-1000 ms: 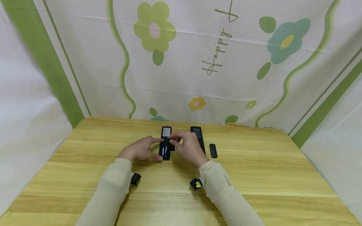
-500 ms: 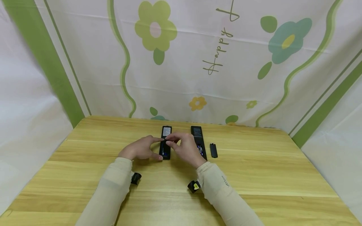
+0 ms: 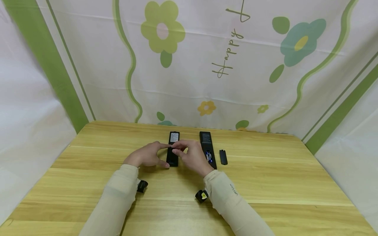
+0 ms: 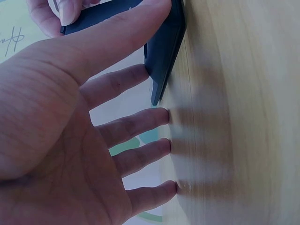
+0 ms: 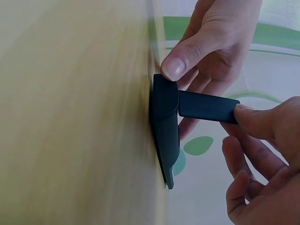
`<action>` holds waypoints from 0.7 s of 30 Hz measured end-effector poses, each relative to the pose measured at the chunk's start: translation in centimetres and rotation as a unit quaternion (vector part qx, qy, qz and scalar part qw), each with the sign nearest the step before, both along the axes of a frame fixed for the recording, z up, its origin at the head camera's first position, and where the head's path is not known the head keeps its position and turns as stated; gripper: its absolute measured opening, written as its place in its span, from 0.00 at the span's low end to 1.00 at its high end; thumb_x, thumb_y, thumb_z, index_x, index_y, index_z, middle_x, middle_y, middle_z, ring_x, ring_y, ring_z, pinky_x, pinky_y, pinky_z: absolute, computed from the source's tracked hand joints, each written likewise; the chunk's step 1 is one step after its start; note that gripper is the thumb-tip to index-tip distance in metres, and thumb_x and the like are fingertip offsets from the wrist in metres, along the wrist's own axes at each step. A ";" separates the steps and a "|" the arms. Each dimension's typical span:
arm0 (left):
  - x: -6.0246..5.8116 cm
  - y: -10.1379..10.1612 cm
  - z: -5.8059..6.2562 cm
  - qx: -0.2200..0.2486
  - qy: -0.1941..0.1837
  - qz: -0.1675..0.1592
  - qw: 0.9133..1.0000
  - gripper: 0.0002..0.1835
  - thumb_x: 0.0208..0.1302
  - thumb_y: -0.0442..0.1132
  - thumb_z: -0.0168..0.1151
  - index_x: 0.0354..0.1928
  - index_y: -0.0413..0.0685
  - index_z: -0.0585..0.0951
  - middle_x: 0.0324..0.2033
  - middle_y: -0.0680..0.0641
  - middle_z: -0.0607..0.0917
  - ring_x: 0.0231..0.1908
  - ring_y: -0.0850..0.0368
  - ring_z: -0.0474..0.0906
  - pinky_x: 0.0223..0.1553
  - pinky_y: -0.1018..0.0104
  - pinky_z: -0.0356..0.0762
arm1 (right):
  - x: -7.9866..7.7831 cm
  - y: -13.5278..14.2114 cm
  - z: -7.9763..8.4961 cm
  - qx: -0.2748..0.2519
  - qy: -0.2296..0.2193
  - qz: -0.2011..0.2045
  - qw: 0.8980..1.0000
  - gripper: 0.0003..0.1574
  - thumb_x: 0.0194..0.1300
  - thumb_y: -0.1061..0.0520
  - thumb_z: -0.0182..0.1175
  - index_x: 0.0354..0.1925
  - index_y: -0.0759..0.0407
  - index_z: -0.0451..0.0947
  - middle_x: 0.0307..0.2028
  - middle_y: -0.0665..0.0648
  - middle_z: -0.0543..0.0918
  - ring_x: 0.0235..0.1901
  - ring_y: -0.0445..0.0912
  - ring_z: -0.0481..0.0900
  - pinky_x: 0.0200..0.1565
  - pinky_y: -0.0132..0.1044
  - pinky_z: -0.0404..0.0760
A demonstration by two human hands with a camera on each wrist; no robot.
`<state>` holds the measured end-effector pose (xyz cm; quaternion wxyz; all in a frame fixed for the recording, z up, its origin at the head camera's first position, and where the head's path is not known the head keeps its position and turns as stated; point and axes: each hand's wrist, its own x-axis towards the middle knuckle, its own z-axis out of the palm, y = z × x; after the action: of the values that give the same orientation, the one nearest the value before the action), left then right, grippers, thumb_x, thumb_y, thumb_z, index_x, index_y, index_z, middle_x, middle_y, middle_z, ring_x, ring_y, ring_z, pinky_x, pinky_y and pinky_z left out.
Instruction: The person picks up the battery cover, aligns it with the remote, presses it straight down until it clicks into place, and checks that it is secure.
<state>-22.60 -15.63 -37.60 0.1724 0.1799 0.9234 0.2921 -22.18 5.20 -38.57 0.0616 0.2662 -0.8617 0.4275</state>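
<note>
A black remote control (image 3: 174,137) lies back-up on the wooden table, a white label at its far end. My left hand (image 3: 146,156) lies against its left side with fingers nearly straight, the thumb touching the near end. Between thumb and fingers, my right hand (image 3: 193,156) pinches a black battery cover (image 5: 208,107). In the right wrist view this cover stands up at an angle from the remote, its lower end at the remote's back. The cover overlaps the battery compartment in the head view, hiding the batteries there.
Right of the hands lies a second black remote (image 3: 205,139), its compartment open with blue-and-white batteries (image 3: 209,156) showing. Another loose battery cover (image 3: 223,157) is farther right. A patterned curtain (image 3: 189,72) hangs behind the table's (image 3: 265,183) back edge.
The right hand has moved slightly left with the battery cover, which came over the remote's compartment and now hides its batteries. The second remote's batteries came into sight. The left hand has stayed put.
</note>
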 end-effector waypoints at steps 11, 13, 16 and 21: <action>-0.1 -0.1 -0.1 0.001 0.004 -0.002 1.000 0.43 0.58 0.48 0.77 0.74 0.46 0.70 0.70 0.35 0.70 0.70 0.35 0.63 0.67 0.38 0.64 | -0.2 0.1 -0.3 -0.008 -0.012 0.000 1.000 0.07 0.68 0.60 0.67 0.44 0.58 0.88 0.33 0.44 0.87 0.35 0.41 0.80 0.37 0.37 0.81; -0.1 -0.1 -0.1 0.000 0.005 -0.002 1.000 0.43 0.58 0.48 0.77 0.74 0.46 0.70 0.70 0.35 0.70 0.70 0.35 0.63 0.67 0.38 0.64 | -0.2 0.1 -0.3 -0.010 -0.016 -0.001 1.000 0.07 0.68 0.60 0.68 0.44 0.58 0.88 0.33 0.44 0.87 0.35 0.41 0.80 0.37 0.37 0.81; -0.1 -0.1 -0.1 0.000 0.006 -0.003 1.000 0.43 0.58 0.47 0.77 0.74 0.46 0.70 0.70 0.35 0.70 0.70 0.35 0.63 0.67 0.38 0.64 | -0.3 0.1 -0.3 -0.014 -0.023 -0.002 1.000 0.07 0.68 0.60 0.68 0.44 0.58 0.88 0.32 0.43 0.87 0.35 0.41 0.80 0.37 0.37 0.81; -0.1 0.0 0.0 0.001 0.004 -0.003 1.000 0.43 0.58 0.47 0.77 0.74 0.46 0.69 0.70 0.35 0.69 0.70 0.35 0.63 0.67 0.37 0.64 | -0.3 0.1 -0.3 -0.019 -0.029 -0.001 0.999 0.07 0.67 0.61 0.68 0.44 0.58 0.88 0.32 0.44 0.86 0.35 0.42 0.80 0.37 0.38 0.81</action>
<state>-22.73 -15.63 -37.62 0.1696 0.1837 0.9232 0.2919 -22.47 5.35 -38.88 0.0425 0.2516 -0.8554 0.4508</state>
